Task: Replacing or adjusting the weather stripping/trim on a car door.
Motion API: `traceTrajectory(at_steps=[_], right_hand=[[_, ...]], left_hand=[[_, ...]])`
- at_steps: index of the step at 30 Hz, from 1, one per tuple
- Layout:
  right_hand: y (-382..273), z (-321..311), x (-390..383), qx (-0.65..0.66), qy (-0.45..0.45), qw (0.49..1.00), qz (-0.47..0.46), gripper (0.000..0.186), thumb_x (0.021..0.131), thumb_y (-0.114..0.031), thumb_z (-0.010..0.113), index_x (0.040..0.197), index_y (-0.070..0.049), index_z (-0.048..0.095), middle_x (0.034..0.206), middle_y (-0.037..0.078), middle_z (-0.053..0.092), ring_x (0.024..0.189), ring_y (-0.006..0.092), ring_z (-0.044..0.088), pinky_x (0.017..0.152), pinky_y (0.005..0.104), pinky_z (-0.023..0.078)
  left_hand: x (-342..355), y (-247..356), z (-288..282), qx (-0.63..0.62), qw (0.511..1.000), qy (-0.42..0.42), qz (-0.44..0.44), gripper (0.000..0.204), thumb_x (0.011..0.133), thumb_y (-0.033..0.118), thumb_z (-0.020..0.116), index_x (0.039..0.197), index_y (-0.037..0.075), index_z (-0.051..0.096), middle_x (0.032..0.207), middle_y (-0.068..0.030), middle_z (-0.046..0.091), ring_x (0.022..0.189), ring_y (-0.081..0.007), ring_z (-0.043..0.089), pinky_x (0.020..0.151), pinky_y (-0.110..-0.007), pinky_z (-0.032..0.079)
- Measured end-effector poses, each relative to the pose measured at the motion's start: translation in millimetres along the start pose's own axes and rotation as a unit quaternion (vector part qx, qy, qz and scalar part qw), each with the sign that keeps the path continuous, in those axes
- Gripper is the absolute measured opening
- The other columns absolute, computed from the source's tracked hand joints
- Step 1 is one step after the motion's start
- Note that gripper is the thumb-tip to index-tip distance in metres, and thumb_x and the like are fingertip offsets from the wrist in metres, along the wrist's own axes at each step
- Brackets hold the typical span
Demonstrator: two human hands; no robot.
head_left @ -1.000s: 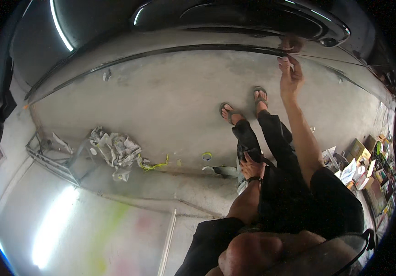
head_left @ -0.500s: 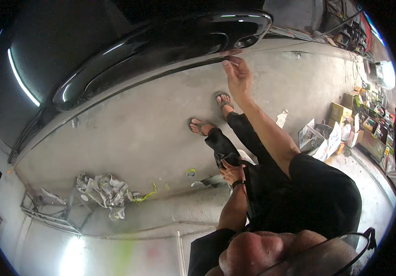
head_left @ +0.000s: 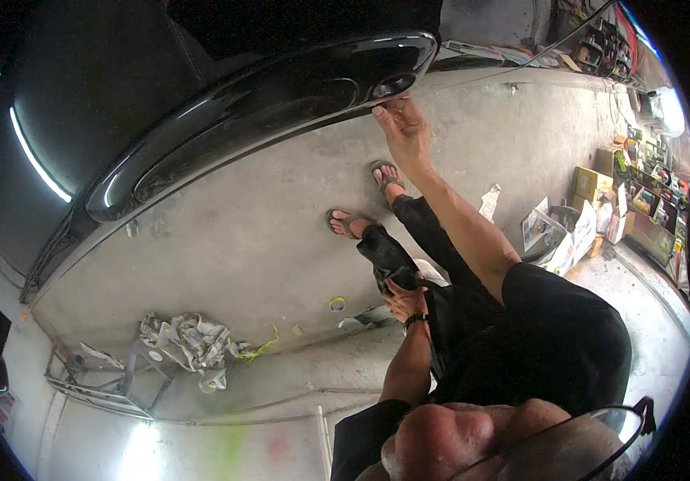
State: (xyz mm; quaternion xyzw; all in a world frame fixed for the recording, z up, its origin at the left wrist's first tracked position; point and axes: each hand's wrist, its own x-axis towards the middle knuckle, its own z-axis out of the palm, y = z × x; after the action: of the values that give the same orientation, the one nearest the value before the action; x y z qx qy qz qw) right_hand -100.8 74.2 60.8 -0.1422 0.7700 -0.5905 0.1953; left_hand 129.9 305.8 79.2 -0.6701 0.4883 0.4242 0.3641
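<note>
The right hand (head_left: 407, 136) has thumb and fingers drawn together at the lower edge of the glossy black panel (head_left: 257, 112), upper middle of the frame; whether they pinch the edge or merely touch it, I cannot tell. Light, even fingertip pressure would probably suit that shiny surface best. Below centre, the left hand (head_left: 405, 301) lies on the trouser leg (head_left: 385, 258), fingers extended, near a tape roll (head_left: 336, 304).

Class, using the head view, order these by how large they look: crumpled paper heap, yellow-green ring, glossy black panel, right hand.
1. Glossy black panel
2. Crumpled paper heap
3. Right hand
4. Yellow-green ring
Apparent size only; nearness to the camera may mislead.
</note>
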Motion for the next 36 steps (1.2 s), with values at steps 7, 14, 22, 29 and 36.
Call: traceTrajectory(at_steps=[7,14,22,29,36], right_hand=[[-1,0,-1,0.001,-0.019,1.0,-0.012,0.023,0.089,-0.02,0.069,0.097,-0.002,0.058,0.082,0.004,0.066,0.073,0.0057,0.056,0.063,0.0207,0.044],[1,2,-1,0.026,-0.008,1.0,0.007,0.025,0.088,-0.022,0.071,0.096,-0.002,0.058,0.08,0.001,0.065,0.071,0.0042,0.054,0.062,0.0193,0.042],[7,12,-3,0.129,0.016,0.991,0.026,0.021,0.091,-0.014,0.066,0.107,-0.002,0.058,0.094,0.003,0.064,0.085,0.0109,0.061,0.077,0.0235,0.048],[10,11,-3,0.106,0.004,0.994,0.041,0.02,0.092,-0.015,0.065,0.104,-0.003,0.054,0.091,0.003,0.063,0.083,0.0105,0.06,0.078,0.0252,0.048],[12,11,-8,0.105,0.03,0.992,0.067,0.025,0.092,-0.019,0.064,0.106,-0.001,0.053,0.091,0.005,0.061,0.083,0.0139,0.06,0.077,0.0259,0.047]], left_hand=[[0,2,-1,-0.01,1.0,0.022,-0.01,0.107,0.064,0.063,0.076,0.146,0.012,0.028,0.129,-0.0197,0.044,0.118,-0.0356,0.047,0.095,-0.047,0.043],[-1,3,-2,-0.003,1.0,0.029,-0.002,0.107,0.063,0.058,0.08,0.145,0.013,0.029,0.128,-0.0202,0.044,0.118,-0.0355,0.047,0.094,-0.045,0.044],[-3,3,-2,-0.005,1.0,0.019,-0.003,0.107,0.063,0.06,0.079,0.145,0.014,0.029,0.129,-0.0217,0.044,0.117,-0.0362,0.047,0.095,-0.045,0.044],[0,1,5,-0.001,0.998,0.058,0.018,0.103,0.064,0.065,0.075,0.143,0.011,0.034,0.129,-0.0223,0.046,0.117,-0.0364,0.049,0.095,-0.047,0.044],[0,0,11,-0.015,0.999,0.031,0.007,0.095,0.072,0.072,0.062,0.142,0.013,0.036,0.132,-0.0186,0.045,0.121,-0.0345,0.047,0.095,-0.05,0.043]])
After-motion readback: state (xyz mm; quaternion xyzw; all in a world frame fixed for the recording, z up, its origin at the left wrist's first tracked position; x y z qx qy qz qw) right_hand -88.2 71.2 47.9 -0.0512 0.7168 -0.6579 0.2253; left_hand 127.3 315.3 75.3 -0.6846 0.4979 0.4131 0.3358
